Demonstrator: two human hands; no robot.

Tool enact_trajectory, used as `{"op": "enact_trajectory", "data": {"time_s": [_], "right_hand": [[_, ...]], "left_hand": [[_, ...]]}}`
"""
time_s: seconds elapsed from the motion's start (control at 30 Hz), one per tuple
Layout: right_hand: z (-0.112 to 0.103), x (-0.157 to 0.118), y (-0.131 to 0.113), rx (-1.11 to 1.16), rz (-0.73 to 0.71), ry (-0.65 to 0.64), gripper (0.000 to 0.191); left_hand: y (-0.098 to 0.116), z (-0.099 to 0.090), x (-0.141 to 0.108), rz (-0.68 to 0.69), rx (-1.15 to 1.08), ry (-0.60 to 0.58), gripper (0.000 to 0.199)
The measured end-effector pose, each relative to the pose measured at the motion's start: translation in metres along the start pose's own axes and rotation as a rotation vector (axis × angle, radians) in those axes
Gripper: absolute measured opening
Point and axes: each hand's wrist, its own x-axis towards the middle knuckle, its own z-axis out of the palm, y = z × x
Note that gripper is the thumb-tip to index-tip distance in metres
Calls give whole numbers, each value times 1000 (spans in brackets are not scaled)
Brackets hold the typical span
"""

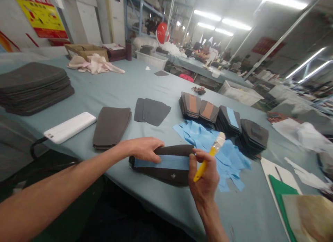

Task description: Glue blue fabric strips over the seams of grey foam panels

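A dark panel (161, 175), with a light blue strip (174, 162) along its middle, lies near the table's front edge. My left hand (145, 149) rests across its left part, fingers stretched toward the far side and thumb on the strip. At the panel's right end, my right hand (205, 171) is closed around a brush (212, 152) with a yellow handle and pale bristles pointing up and away. Its thumb and fingertip also meet at the strip's right end. Just beyond that hand, loose blue strips (231, 158) are heaped on the table.
Stacks of dark pieces (111, 126) stand left of the panel, with loose grey pieces (156, 112) behind. Several banded stacks (208, 112) line the right. A white power bank-like block (70, 127) and a tall dark stack (33, 87) are at left; a green sheet (282, 197) is at right.
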Motion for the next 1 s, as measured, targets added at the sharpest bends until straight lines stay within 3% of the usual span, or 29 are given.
{"op": "enact_trajectory", "data": {"time_s": [0.07, 0.17, 0.27, 0.4, 0.67, 1.0], "right_hand": [[-14, 2, -1, 64, 157, 97, 20], [-22, -7, -5, 219, 384, 149, 28], [-16, -28, -13, 375, 567, 175, 31], [2, -57, -26, 492, 710, 214, 38], [22, -80, -42, 553, 786, 234, 57], [21, -76, -50, 560, 726, 183, 43]], "left_hand": [[10, 4, -13, 2, 69, 115, 23], [25, 16, -27, 6, 137, 194, 16], [31, 31, -32, -16, 169, 223, 12], [25, 49, -33, -57, 180, 288, 13], [19, 63, -36, -34, 101, 394, 21], [24, 57, -38, -126, 80, 307, 16]]}}
